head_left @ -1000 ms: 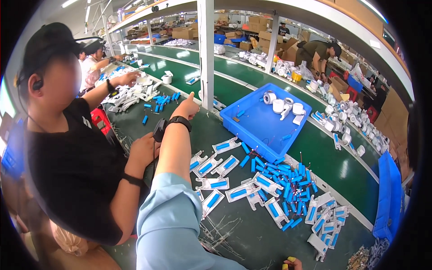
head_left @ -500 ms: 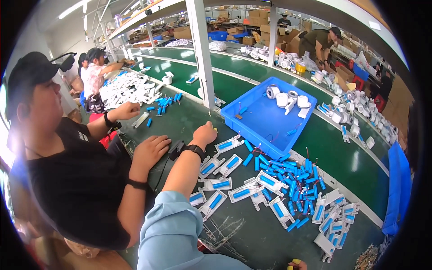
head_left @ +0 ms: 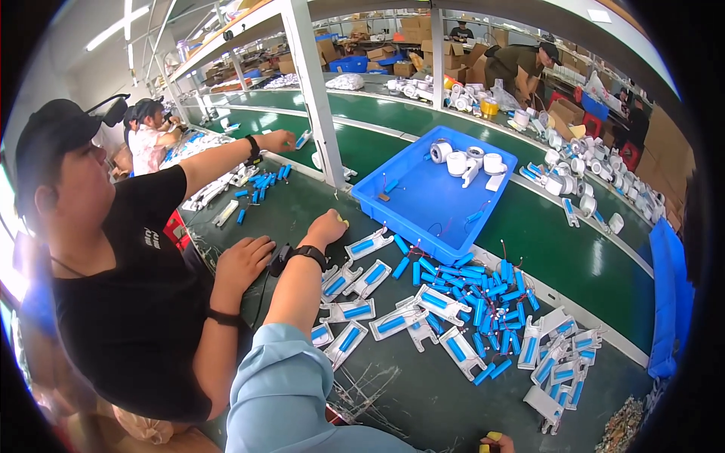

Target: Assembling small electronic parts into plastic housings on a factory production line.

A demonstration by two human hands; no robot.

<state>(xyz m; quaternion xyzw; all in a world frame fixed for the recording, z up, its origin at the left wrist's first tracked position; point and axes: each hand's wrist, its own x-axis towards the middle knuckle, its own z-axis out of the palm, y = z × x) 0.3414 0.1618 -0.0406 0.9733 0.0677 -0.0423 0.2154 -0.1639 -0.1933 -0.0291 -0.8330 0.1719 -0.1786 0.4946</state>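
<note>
Co-worker's hand flat on dark bench | left hand curled closed, contents unseen, resting beside white plastic holders with blue cylindrical cells, spread within reach | brown cardboard boxes shelved behind | blue plastic tray corrals white tape rolls | right hand at lower edge, grip cannot be told

Right hand cut off at the lower edge — only yellow-tipped fingers show; left hand's palm faces the desk, hidden.
</note>
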